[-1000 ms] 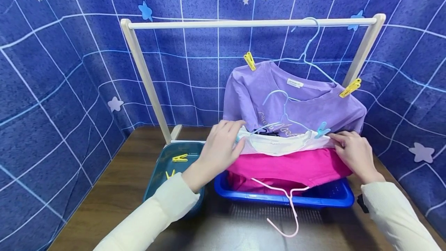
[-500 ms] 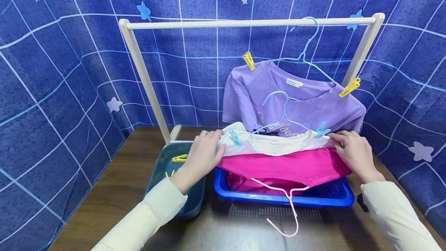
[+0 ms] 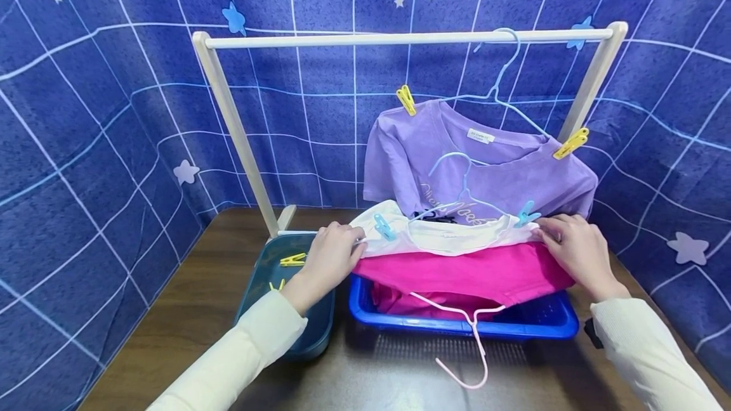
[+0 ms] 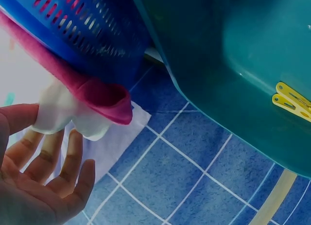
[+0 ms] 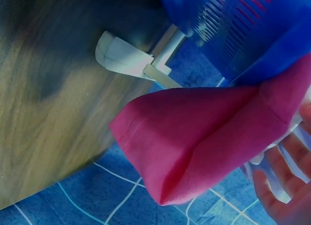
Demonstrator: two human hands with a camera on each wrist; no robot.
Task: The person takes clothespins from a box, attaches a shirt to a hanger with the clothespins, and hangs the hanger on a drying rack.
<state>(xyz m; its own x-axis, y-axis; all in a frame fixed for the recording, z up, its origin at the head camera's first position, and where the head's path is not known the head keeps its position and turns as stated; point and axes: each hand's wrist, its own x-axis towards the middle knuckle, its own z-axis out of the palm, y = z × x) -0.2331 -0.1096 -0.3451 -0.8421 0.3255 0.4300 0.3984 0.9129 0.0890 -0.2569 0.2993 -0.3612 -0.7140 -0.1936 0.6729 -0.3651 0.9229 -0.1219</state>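
Note:
My left hand (image 3: 333, 252) pinches the left sleeve end of a white shirt (image 3: 451, 237) between thumb and fingers. At the shirt's other end, my right hand (image 3: 577, 252) grips the white cloth near the shoulder. A light blue hanger (image 3: 467, 192) sits in the shirt's neck, its hook standing up. Light blue clothespins (image 3: 384, 226) clip both shoulders. Bright pink cloth (image 3: 468, 271) lies along the white shirt's lower edge, over the blue basket (image 3: 457, 322); whether the two are joined I cannot tell. In the right wrist view, a pink sleeve (image 5: 194, 137) hangs beside my right hand.
A purple T-shirt (image 3: 394, 151) hangs behind on a rack (image 3: 342, 40), clipped with yellow clothespins (image 3: 406, 100). A pink hanger (image 3: 476, 335) leans over the basket's front. Left of it, a dark teal bin (image 3: 320, 316) holds yellow clothespins (image 3: 292, 260).
My left hand has slid left and down from the shoulder to the sleeve end, spreading the white cloth and uncovering the left blue clothespin. My right hand has stayed in place.

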